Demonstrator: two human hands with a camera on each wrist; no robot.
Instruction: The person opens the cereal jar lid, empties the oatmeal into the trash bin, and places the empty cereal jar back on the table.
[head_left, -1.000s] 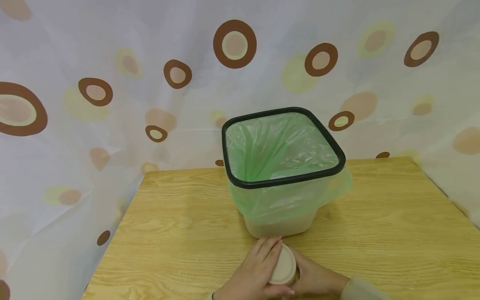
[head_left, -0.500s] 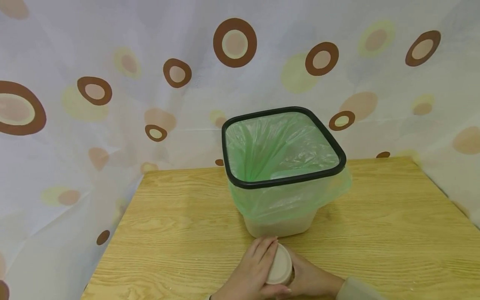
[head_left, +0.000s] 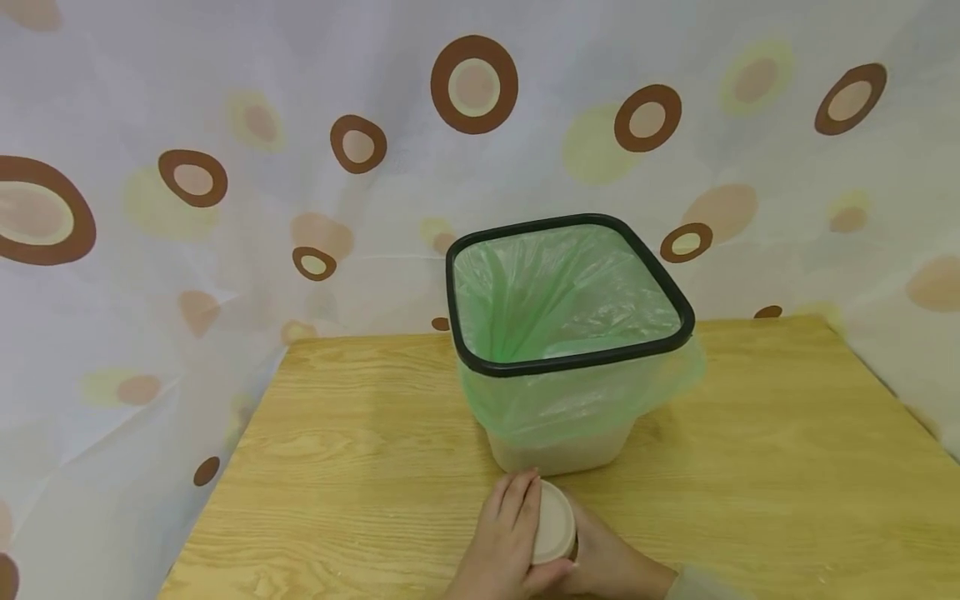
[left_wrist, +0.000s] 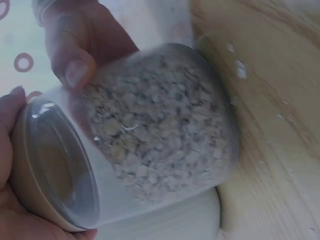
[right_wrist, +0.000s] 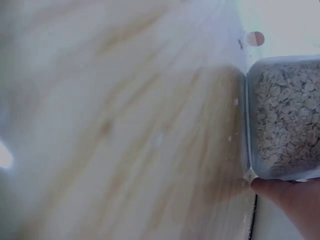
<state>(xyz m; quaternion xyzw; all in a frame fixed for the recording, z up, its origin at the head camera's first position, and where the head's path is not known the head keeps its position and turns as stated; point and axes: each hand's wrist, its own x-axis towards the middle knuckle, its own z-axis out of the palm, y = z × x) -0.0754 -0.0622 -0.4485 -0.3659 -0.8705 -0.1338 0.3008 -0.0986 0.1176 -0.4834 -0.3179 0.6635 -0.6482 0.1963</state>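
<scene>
A clear jar [left_wrist: 165, 125], part filled with what look like oat flakes, stands upright on the table in front of the bin. Its round beige lid [head_left: 555, 523] is on top. My left hand [head_left: 501, 537] grips the lid, fingers along its far left side and thumb at the near side. My right hand [head_left: 609, 552] holds the jar's body from the right; its thumb presses the clear wall in the left wrist view. In the right wrist view the flakes [right_wrist: 290, 115] show through the wall, and part of the right hand [right_wrist: 292, 200] is beside the base.
Just beyond the hands stands a pale bin [head_left: 558, 454] with a black rim [head_left: 577, 362] and a green bag [head_left: 555, 408] lining it. The wooden table [head_left: 337, 467] bears a few small pale crumbs [left_wrist: 241, 69]. Behind hangs a patterned cloth [head_left: 405, 208].
Both hands and the lidded jar have shifted slightly left, still held the same way. The bin has stayed in place.
</scene>
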